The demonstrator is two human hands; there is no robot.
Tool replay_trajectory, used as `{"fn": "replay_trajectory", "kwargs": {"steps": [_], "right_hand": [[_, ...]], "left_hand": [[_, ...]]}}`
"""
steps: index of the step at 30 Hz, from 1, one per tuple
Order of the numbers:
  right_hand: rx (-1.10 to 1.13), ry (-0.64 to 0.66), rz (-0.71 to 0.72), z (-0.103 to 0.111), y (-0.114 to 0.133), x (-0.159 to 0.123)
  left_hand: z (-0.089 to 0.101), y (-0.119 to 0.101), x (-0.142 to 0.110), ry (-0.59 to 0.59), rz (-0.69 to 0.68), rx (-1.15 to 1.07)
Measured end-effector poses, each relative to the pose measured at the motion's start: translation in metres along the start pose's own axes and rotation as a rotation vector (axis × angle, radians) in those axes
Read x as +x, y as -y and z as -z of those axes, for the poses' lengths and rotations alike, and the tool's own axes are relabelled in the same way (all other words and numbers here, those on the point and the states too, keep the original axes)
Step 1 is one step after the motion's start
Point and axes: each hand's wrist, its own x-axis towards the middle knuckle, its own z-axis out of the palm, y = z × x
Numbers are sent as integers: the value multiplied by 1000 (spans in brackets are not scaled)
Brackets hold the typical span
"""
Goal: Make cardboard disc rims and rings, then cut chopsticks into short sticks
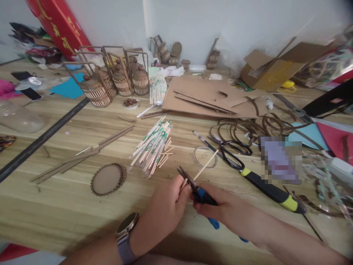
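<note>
My left hand (176, 198), with a watch (128, 224) on its wrist, pinches a thin wooden stick (206, 165). Wrapped around blue-handled pliers (202, 194) is my right hand (217, 204). The dark jaws of the pliers stand slightly apart at the stick, close to my left fingertips. Beyond the hands lies a pile of wrapped chopsticks (154, 145), with short cut stick pieces (165, 154) along its right side. A round cardboard disc with a ridged edge (107, 179) lies to the left of my hands.
Black scissors (230, 154), a utility knife (273, 189) and a wire ring (197, 156) lie to the right. Small lidded baskets (120, 81) with tall handles stand at back left. Flat cardboard (193, 97), coiled brown strips (264, 125) and an open box (264, 73) are farther back.
</note>
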Motion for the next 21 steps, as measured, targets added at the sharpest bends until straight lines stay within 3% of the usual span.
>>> {"fn": "replay_trajectory", "kwargs": {"steps": [21], "right_hand": [[28, -39, 103, -7, 5, -1]], "left_hand": [[0, 0, -2, -65, -110, 160]]}}
